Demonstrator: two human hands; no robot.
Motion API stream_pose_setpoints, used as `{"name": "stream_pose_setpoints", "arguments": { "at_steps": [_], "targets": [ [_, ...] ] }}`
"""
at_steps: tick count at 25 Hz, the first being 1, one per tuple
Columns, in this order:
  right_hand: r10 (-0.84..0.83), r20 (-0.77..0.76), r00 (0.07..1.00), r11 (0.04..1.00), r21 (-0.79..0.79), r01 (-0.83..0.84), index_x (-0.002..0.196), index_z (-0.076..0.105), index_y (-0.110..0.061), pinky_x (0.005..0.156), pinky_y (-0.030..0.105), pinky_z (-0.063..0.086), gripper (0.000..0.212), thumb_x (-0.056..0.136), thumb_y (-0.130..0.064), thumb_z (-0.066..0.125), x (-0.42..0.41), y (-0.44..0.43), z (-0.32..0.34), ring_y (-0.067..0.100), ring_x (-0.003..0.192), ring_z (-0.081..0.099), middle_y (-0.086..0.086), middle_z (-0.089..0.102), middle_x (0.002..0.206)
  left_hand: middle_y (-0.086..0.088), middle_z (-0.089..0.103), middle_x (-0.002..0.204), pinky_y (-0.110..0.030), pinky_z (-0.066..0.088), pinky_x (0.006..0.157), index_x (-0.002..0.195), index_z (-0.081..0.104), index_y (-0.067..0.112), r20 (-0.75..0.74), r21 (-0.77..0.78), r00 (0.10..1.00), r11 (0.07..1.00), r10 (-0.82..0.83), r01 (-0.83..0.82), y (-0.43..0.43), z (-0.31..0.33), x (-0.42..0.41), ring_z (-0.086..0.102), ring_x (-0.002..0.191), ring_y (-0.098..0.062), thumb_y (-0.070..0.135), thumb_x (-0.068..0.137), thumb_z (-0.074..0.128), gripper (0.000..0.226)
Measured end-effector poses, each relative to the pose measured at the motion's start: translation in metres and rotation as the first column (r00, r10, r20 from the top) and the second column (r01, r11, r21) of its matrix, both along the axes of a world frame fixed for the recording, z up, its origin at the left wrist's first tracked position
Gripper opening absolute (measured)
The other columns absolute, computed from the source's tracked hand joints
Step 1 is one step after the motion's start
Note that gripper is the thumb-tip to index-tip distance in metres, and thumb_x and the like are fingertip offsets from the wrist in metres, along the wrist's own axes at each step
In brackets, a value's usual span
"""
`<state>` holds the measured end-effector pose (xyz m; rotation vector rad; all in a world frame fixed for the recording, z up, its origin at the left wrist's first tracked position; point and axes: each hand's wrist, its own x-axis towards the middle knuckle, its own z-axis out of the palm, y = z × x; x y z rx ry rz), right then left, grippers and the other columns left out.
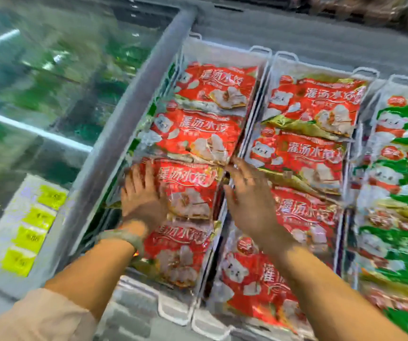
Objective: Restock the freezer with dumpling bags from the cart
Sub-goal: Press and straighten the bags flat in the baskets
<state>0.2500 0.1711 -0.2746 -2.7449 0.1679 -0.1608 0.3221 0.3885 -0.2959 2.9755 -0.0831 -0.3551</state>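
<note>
An open chest freezer filled most of the frame, its grey rim running diagonally from the top centre to the lower left. Left of that rim a closed glass lid covered blurred green goods. Inside the open part, white wire dividers split the stock into columns. Red dumpling bags lay overlapping in the left column and more red bags in the middle column. Green bags filled the column at the right edge.

Two bare forearms reached in from the bottom of the frame, and a pale sleeve showed at the lower left corner. The left hand lay flat, fingers spread, on the left end of the third red bag in the left column. The right hand was over the divider between the two red columns, fingers extended and loosely apart. Blur hid whether it touched anything.

Yellow price labels sat in a row on the freezer's front edge at the lower left. A pale wristband circled the left wrist.
</note>
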Motion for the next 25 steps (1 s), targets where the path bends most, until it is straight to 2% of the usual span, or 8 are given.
{"name": "stream_pose_setpoints", "arguments": {
  "at_steps": [3,5,7,9,12,15,18,25],
  "targets": [
    [0.125,-0.125,0.984,0.99,0.077,-0.116,0.142,0.041,-0.008,0.115,0.046,0.028,0.059,0.089,-0.033,0.034,0.037,0.078,-0.021,0.028,0.142,0.031,0.012,0.036,0.151,-0.007,-0.002,0.161,-0.045,0.008,0.12,0.152,-0.005,0.027,-0.067,0.0,0.995,0.997,-0.08,0.081,0.025,-0.024,0.018,0.008,0.148,-0.028,0.05,0.097,0.008,0.061],
    [0.09,-0.23,0.969,0.991,0.122,-0.063,0.15,0.02,-0.011,0.12,0.044,0.016,0.068,0.091,-0.044,0.024,0.052,0.11,-0.038,0.025,0.148,0.01,0.011,0.014,0.159,-0.005,-0.004,0.161,-0.045,0.005,0.121,0.153,0.002,0.024,-0.036,-0.044,0.985,0.985,-0.169,0.167,0.026,-0.039,0.026,0.004,0.149,-0.024,0.05,0.093,-0.011,0.067],
    [0.037,-0.374,0.926,0.995,0.102,0.001,0.152,-0.005,-0.019,0.121,0.042,-0.001,0.07,0.091,-0.052,0.005,0.051,0.122,-0.051,0.021,0.146,-0.018,0.006,-0.018,0.159,-0.002,-0.004,0.162,-0.043,0.008,0.121,0.152,-0.002,0.023,-0.023,-0.087,0.982,0.979,-0.187,0.184,0.026,-0.045,0.028,-0.001,0.15,-0.02,0.046,0.091,-0.009,0.066],
    [0.029,-0.442,0.897,0.999,0.035,-0.015,0.149,-0.02,-0.025,0.119,0.042,-0.011,0.066,0.093,-0.055,0.0,0.036,0.13,-0.053,0.019,0.141,-0.032,0.003,-0.034,0.153,0.002,-0.02,0.158,-0.04,-0.002,0.122,0.147,-0.02,0.029,-0.052,-0.132,0.978,0.972,-0.203,0.195,0.032,-0.046,0.018,-0.019,0.147,-0.016,0.043,0.096,-0.001,0.056],
    [-0.007,-0.46,0.888,1.0,-0.023,-0.005,0.146,-0.026,-0.03,0.117,0.048,-0.012,0.06,0.095,-0.051,0.0,0.015,0.14,-0.044,0.019,0.14,-0.034,0.001,-0.038,0.152,0.004,-0.034,0.153,-0.038,-0.012,0.119,0.14,-0.035,0.03,-0.011,-0.125,0.968,0.961,-0.251,0.248,0.04,-0.037,-0.004,-0.034,0.14,-0.014,0.042,0.099,0.005,0.059],
    [-0.133,-0.516,0.846,0.991,-0.055,0.123,0.14,-0.034,-0.037,0.114,0.057,-0.013,0.058,0.086,-0.052,-0.018,0.021,0.139,-0.047,0.02,0.14,-0.036,-0.004,-0.042,0.149,-0.002,-0.015,0.159,-0.042,-0.003,0.118,0.149,-0.02,0.025,0.081,-0.101,0.955,0.951,-0.287,0.294,0.03,-0.047,0.006,-0.013,0.148,-0.022,0.041,0.099,0.004,0.057],
    [-0.21,-0.518,0.829,0.976,-0.07,0.204,0.138,-0.037,-0.037,0.114,0.059,-0.012,0.06,0.083,-0.053,-0.019,0.04,0.129,-0.054,0.022,0.139,-0.036,-0.004,-0.045,0.147,-0.004,0.002,0.16,-0.045,0.008,0.119,0.15,-0.01,0.024,0.104,-0.113,0.944,0.939,-0.314,0.325,0.01,-0.05,0.03,0.005,0.149,-0.027,0.043,0.096,-0.005,0.057],
    [-0.203,-0.499,0.843,0.979,-0.091,0.182,0.137,-0.038,-0.038,0.115,0.057,-0.008,0.059,0.095,-0.052,0.002,0.089,0.093,-0.069,0.021,0.138,-0.038,-0.006,-0.046,0.146,0.006,-0.033,0.151,-0.044,-0.004,0.121,0.142,-0.029,0.032,0.044,-0.127,0.95,0.942,-0.309,0.312,-0.019,-0.058,0.081,-0.02,0.146,-0.02,0.045,0.096,0.0,0.056]
  ]
}}
